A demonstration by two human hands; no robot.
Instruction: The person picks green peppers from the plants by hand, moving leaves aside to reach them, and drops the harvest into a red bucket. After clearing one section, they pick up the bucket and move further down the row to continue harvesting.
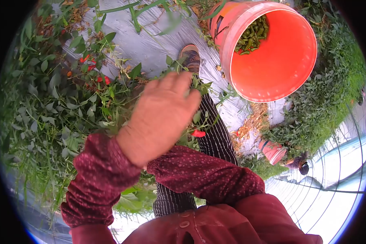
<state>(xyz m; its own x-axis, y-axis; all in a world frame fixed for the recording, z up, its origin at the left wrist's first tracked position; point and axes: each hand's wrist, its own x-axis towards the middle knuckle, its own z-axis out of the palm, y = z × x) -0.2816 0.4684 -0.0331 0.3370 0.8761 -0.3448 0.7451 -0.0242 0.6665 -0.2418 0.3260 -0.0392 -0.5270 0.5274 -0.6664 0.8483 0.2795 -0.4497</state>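
Note:
My left hand [160, 112] reaches over a leafy pepper plant [69, 110], back of the hand up. Its fingers bend down slightly apart, the thumb stands off to the side, and the fingertips are partly lost among leaves. I make out nothing held in it. Below its wrist, my right forearm in a dark red dotted sleeve [207, 173] crosses leftward; the right hand is hidden behind the left. A red pepper [198, 133] hangs just right of my left hand. Further red peppers [106, 80] show among the leaves at the left.
A large red bucket [288, 61] with green peppers [252, 35] inside stands tilted in view at the upper right. Silvery plastic sheeting [146, 49] covers the ground around my shoe [190, 57]. Farther off are a smaller pink bucket [272, 151], another person [299, 163] and plant rows.

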